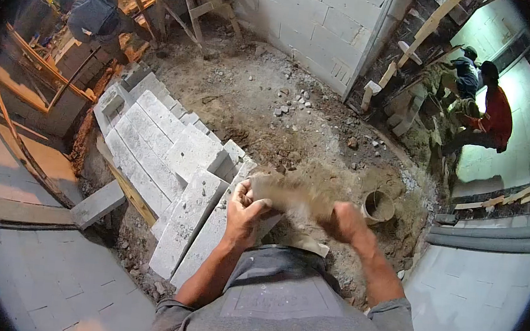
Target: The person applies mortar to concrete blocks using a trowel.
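While the left hand and right hand clench a blurred brown piece by its ends, an even grip seems wisest.

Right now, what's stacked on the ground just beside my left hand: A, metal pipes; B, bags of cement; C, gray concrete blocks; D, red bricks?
C: pale gray concrete blocks lie in slanted rows on the dirt right next to the left hand, whose grip is closed on a blurred brownish thing.
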Motion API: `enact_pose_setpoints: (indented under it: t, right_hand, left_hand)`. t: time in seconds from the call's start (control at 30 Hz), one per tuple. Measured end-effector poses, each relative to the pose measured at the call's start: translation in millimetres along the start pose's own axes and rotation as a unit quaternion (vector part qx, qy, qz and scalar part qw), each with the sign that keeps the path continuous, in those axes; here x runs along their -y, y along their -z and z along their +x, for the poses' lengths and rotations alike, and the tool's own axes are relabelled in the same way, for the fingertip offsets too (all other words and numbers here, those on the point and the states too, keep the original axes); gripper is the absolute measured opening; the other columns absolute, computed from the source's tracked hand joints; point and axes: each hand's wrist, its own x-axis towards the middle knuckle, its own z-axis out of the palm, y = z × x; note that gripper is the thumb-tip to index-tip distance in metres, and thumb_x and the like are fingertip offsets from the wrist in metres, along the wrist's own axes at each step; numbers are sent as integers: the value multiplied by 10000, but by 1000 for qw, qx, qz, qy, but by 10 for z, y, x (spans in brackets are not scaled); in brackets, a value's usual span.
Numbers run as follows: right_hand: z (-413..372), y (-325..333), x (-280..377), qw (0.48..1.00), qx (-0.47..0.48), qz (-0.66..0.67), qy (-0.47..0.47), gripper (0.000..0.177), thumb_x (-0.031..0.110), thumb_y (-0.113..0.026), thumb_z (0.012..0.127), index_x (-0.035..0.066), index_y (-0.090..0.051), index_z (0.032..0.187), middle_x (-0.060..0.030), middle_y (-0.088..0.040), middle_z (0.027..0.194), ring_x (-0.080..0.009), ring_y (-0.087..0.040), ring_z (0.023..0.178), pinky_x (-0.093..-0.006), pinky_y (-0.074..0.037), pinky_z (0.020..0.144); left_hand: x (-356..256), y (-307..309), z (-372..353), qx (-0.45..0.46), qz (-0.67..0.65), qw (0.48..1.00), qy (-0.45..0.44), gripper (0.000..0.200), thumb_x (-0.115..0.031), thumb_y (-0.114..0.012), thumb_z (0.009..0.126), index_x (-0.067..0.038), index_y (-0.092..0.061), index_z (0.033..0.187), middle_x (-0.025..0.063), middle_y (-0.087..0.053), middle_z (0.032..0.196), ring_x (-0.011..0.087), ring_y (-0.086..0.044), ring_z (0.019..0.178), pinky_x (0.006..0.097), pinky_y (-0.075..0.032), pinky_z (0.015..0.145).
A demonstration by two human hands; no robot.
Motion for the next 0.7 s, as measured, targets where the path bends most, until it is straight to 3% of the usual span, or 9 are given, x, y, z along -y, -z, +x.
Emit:
enact_pose_setpoints:
  t: [0.03, 0.13, 0.17, 0.27, 0.3, 0.37, 0.43, 0.5, 0.7]
  right_hand:
    - [-2, 27, -106, 985, 69, 9, -161, 333, 295, -688, 762, -13, -600, 854, -153, -603, 719, -308, -593, 598, -404, -476, 545]
    - [-59, 110, -446, 956, 62, -65, -280, 474, 420, -646, 815, -50, -588, 832, -151, -631, 692, -252, -585, 533, -419, -509, 577]
    - [-25, 98, -427, 958, 70, -73, -270, 474, 420, -646, 815, -50, -588, 832, -151, -631, 692, -252, -585, 533, -419, -509, 577]
    - [-178, 57, -18, 993, -47, 73, -75, 487, 409, -661, 812, -51, -597, 961, -167, -630, 743, -288, -613, 587, -410, -534, 608]
    - [-168, 14, -10, 992, -52, 78, -81, 487, 409, -661, 812, -51, -597, 961, -167, -630, 743, -288, -613, 587, -410, -534, 608]
    - [-108, -126, -81, 974, -182, -21, 136, 454, 376, -679, 787, -21, -592, 989, -180, -630, 795, -337, -630, 654, -405, -527, 620]
    - [-139, -306, -401, 948, -245, -64, 194, 427, 329, -697, 739, -8, -599, 983, -188, -643, 858, -365, -641, 764, -395, -528, 668]
    - [-221, 90, -5, 990, -108, -42, 85, 377, 266, -684, 712, -6, -604, 961, -166, -654, 878, -349, -646, 792, -394, -531, 688]
    - [-280, 120, -182, 985, -83, -134, 68, 342, 209, -618, 711, 9, -643, 987, -193, -649, 873, -375, -636, 776, -415, -529, 668]
  left_hand:
    - [-76, -55, -34, -22, 18, 1000, 8, 468, -49, -643, 770, 32, -433, 1181, 128, -612, 1053, 203, -638, 909, 329, -523, 814]
    - [-157, -22, -32, -52, 45, 998, 2, 539, -18, -658, 721, 33, -411, 1198, 132, -608, 1072, 204, -626, 948, 326, -496, 859]
    - [-133, 6, -48, -71, 49, 996, -6, 569, -3, -665, 701, 33, -401, 1204, 135, -605, 1081, 206, -619, 967, 327, -481, 885]
    - [-147, 55, -4, -59, 52, 997, 15, 582, 1, -653, 704, 34, -385, 1220, 146, -594, 1114, 210, -601, 1016, 332, -461, 922]
    - [-144, 43, -5, -58, 48, 997, 7, 584, 3, -651, 707, 34, -381, 1224, 146, -591, 1121, 209, -599, 1021, 330, -466, 915]
    - [-153, 52, 7, -47, 58, 997, 19, 581, 9, -646, 711, 29, -383, 1230, 138, -590, 1121, 202, -593, 1033, 321, -473, 903]
    - [-143, 78, 11, -57, 71, 996, 12, 581, 4, -665, 696, 42, -410, 1217, 144, -602, 1081, 211, -639, 925, 335, -527, 835]
    - [-180, 101, 32, -51, 70, 996, 23, 582, 5, -655, 704, 32, -399, 1227, 133, -599, 1096, 201, -621, 964, 323, -506, 860]
    - [-231, 120, -23, -29, 93, 993, 63, 580, -5, -649, 699, 20, -400, 1223, 111, -601, 1099, 187, -605, 989, 308, -484, 876]
